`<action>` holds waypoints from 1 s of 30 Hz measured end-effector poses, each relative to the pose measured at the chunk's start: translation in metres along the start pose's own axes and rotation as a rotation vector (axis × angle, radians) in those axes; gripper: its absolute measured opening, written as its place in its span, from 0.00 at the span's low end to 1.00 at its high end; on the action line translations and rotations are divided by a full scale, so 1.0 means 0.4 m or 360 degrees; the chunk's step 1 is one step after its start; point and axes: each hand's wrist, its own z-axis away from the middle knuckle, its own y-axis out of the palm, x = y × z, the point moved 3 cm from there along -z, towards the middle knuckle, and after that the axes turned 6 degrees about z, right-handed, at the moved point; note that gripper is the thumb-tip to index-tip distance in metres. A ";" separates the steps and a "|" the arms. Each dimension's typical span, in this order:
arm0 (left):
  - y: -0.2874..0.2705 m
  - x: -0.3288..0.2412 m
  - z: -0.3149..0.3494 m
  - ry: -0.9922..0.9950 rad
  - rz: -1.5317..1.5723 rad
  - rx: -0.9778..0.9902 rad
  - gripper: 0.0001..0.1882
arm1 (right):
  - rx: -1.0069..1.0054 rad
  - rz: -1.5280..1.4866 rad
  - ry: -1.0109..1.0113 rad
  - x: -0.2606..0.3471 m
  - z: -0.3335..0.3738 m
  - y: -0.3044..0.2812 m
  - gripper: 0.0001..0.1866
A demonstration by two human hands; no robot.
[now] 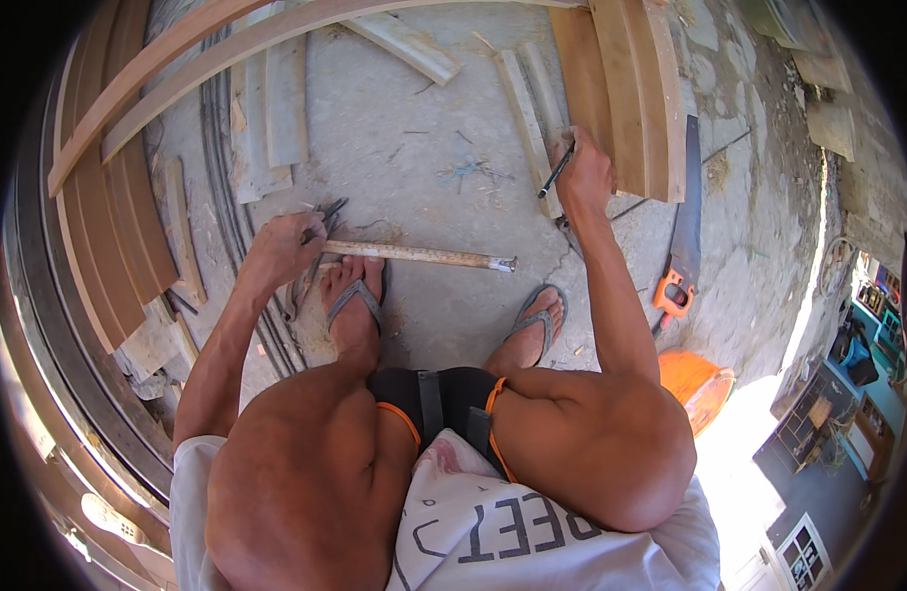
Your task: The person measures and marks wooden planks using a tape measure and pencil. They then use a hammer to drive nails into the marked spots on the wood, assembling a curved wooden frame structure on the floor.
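My left hand (286, 244) is closed around a tape measure, whose case is mostly hidden by the fingers. Its worn, pale blade (414, 253) stretches to the right above the concrete, ending in a metal hook past my left foot. My right hand (583, 175) grips a slim black pencil (557, 170) between thumb and fingers, slanting down to the left. That hand is at the near end of the stacked brown boards (626, 98), beside a narrow pale strip of wood (527, 123); whether it touches them I cannot tell.
A handsaw (685, 217) with an orange handle lies to the right, with an orange container (695, 389) nearer me. Curved wooden pieces (227, 59) arch across the far left over more boards (108, 227). Loose planks (286, 108) and dark rods (220, 148) lie on the concrete.
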 end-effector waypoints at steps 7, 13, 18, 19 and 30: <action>0.003 -0.017 0.017 -0.0136 0.0081 0.0099 0.10 | 0.0685 -0.0616 -0.0202 0.145 0.224 -0.084 0.12; 0.015 -0.019 0.066 -0.0229 0.0118 0.0182 0.10 | 0.0842 -0.0662 -0.0283 0.148 0.317 -0.083 0.14; 0.063 0.094 0.270 -0.0375 0.0341 -0.0046 0.14 | 0.0899 -0.0714 -0.0276 0.104 0.260 -0.123 0.20; 0.063 0.100 0.314 -0.0448 0.0396 -0.0067 0.15 | 0.0935 -0.0753 -0.0295 0.099 0.246 -0.139 0.21; 0.191 0.210 0.780 -0.1664 0.1085 -0.0611 0.47 | 0.1141 0.0111 -0.0869 0.143 0.052 -0.263 0.23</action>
